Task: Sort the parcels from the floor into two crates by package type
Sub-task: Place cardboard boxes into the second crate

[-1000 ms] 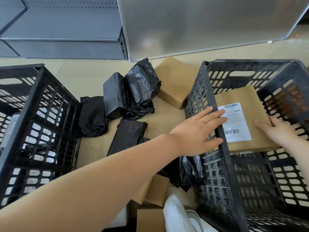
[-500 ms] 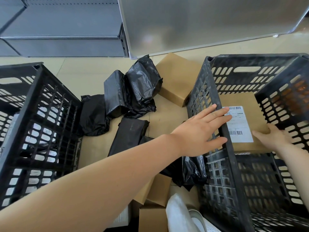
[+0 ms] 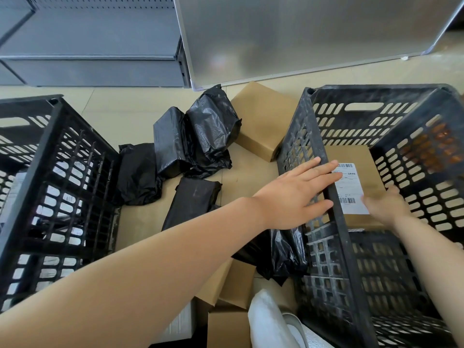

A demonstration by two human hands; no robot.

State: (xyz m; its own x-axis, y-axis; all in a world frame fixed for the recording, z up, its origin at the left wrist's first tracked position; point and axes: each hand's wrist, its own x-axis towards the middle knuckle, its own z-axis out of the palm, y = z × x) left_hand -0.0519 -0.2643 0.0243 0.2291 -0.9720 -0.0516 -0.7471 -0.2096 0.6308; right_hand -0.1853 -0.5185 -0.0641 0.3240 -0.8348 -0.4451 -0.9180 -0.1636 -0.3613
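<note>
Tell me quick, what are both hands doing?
Left hand: open, fingers flat over the crate rim, holding nothing.
Right hand: on the brown box; blurred, grip cannot be told.

Labelled brown box [image 3: 356, 169] inside right crate [image 3: 326, 156]

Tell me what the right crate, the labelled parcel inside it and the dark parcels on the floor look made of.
Right crate: likely moulded black plastic, matte, slotted walls. Labelled parcel: brown cardboard or kraft paper, flat faces, white printed label. Dark parcels: thin glossy black plastic film, crinkled.
</note>
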